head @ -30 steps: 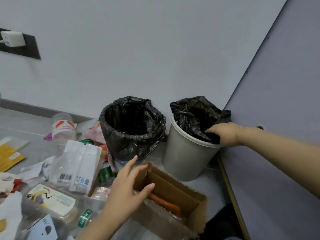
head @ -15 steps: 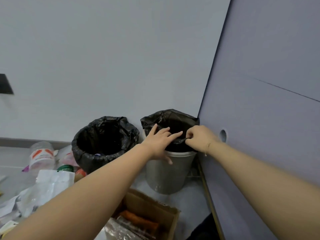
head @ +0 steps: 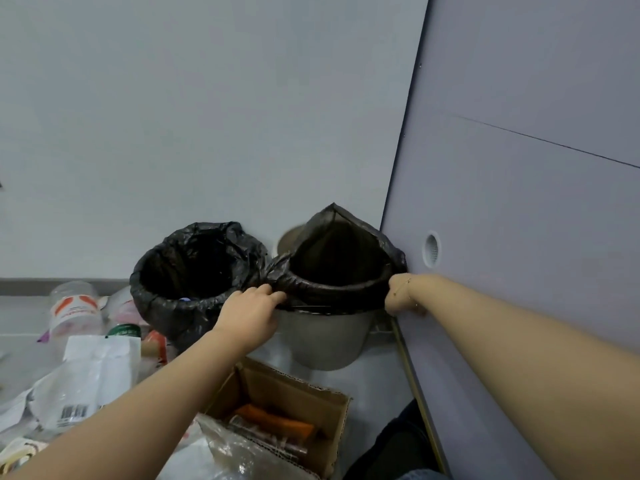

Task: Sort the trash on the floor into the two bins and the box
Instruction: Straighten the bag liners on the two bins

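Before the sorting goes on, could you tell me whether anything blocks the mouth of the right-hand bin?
Nothing visible does. Both hands, left and right, stretch the black plastic liner over the grey round bin's rim, and its mouth stands open.

One head-worn view looks forward and down, close over the two bins (head: pixel 322 306); no second view.

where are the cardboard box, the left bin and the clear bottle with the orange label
cardboard box (head: pixel 335 400): head view, far rim
left bin (head: pixel 162 308): head view, liner on near wall
clear bottle (head: pixel 73 308): head view, orange-and-white label
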Tool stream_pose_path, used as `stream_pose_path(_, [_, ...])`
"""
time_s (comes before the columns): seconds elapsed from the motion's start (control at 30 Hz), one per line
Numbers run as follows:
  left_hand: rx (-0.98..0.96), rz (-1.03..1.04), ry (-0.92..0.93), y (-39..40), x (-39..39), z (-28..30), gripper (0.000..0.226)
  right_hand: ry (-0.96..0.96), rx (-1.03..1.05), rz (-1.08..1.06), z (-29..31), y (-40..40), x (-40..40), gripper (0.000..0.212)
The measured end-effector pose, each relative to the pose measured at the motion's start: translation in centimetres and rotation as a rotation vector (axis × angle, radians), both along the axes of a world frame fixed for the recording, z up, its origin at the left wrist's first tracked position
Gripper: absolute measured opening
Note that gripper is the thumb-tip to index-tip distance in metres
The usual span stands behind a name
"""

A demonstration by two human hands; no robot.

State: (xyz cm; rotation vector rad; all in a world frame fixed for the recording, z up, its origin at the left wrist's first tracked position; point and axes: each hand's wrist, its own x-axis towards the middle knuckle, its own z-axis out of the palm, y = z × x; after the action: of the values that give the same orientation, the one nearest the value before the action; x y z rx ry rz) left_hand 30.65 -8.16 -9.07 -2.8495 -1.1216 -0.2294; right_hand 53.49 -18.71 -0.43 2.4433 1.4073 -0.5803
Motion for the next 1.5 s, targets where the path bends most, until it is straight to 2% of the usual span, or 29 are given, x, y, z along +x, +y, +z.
stream_pose_path(0.03, [-0.108,0.094,-0.038,0.3,-0.1,0.1,0.053,-0.013,0.091,-0.036,0.1,0.1,0.1,0.021])
stream_pose_path(0.1, [-0.255,0.219,-0.244,0.8,0.1,0.7,0.054,-0.004,0.386,-0.193,0.0,1.0,0.6,0.031])
stream_pose_path(0.17, [-0.272,0.304,-0.477,1.0,0.7,1.8,0.043,-0.044,0.647,-0.263,0.0,2.2,0.5,0.022])
stream_pose_path(0.23, [-0.320,0.371,-0.578,1.7,2.0,3.0,0.038,-0.089,0.729,-0.228,-0.3,3.4,0.6,0.009])
stream_pose_path(0.33, [-0.595,0.472,-0.582,4.5,4.6,3.6,0.047,-0.062,0.673,-0.162,-1.5,6.1,1.0,0.016])
stream_pose_path(0.43, [-0.863,0.557,-0.691,6.8,6.1,2.9,0.054,-0.049,0.560,-0.190,-3.2,8.1,1.8,0.044])
stream_pose_path(0.5, [-0.897,0.523,-0.723,7.3,6.3,1.9,0.050,-0.037,0.540,-0.222,-4.5,8.9,2.3,0.051])
stream_pose_path(0.7, [-0.918,0.492,-0.722,8.0,5.5,1.8,0.039,0.164,0.796,-0.328,-5.6,8.5,3.8,0.039])
stream_pose_path(0.8, [-0.987,0.509,-0.624,7.5,3.3,3.2,0.031,0.191,0.711,-0.342,-5.1,8.2,3.5,0.043])
stream_pose_path(0.87, [-1.012,0.510,-0.551,7.1,1.9,3.9,0.041,0.255,0.575,-0.348,-5.0,8.2,3.1,0.049])
stream_pose_path(0.97, [-1.057,0.477,-0.473,6.3,0.6,4.4,0.066,0.461,0.488,-0.403,-5.0,8.3,2.6,0.080])
stream_pose_path(1.03, [-1.010,0.473,-0.506,6.3,0.5,4.5,0.070,0.404,0.595,-0.356,-4.8,8.8,2.2,0.084])
stream_pose_path(1.07, [-0.933,0.482,-0.543,6.6,0.5,4.5,0.072,0.323,0.703,-0.331,-4.5,9.2,2.0,0.076])
stream_pose_path(1.17, [-0.436,0.443,-0.514,6.7,1.0,4.8,0.075,0.121,0.992,-0.243,-3.6,10.2,1.2,0.033])
stream_pose_path(1.23, [-0.123,0.294,-0.481,6.4,1.2,5.0,0.079,0.000,0.948,-0.129,-3.4,10.4,0.9,0.009])
stream_pose_path(1.27, [-0.035,0.185,-0.480,6.4,1.3,4.8,0.079,-0.051,0.879,-0.082,-3.6,10.5,1.0,0.009])
stream_pose_path(1.33, [0.055,0.018,-0.372,6.9,1.4,4.1,0.071,-0.058,0.817,-0.061,-4.4,10.3,1.6,0.011])
stream_pose_path(1.4, [0.095,0.024,-0.281,8.5,1.4,2.8,0.052,-0.011,0.863,-0.105,-4.8,10.3,1.9,0.015])
stream_pose_path(1.47, [0.026,0.129,-0.403,9.4,1.5,2.3,0.025,0.106,0.924,-0.241,-4.8,10.6,2.4,0.016])
stream_pose_path(1.5, [-0.053,0.185,-0.533,9.6,1.7,2.3,0.022,0.180,0.957,-0.321,-4.7,10.7,2.7,0.014])
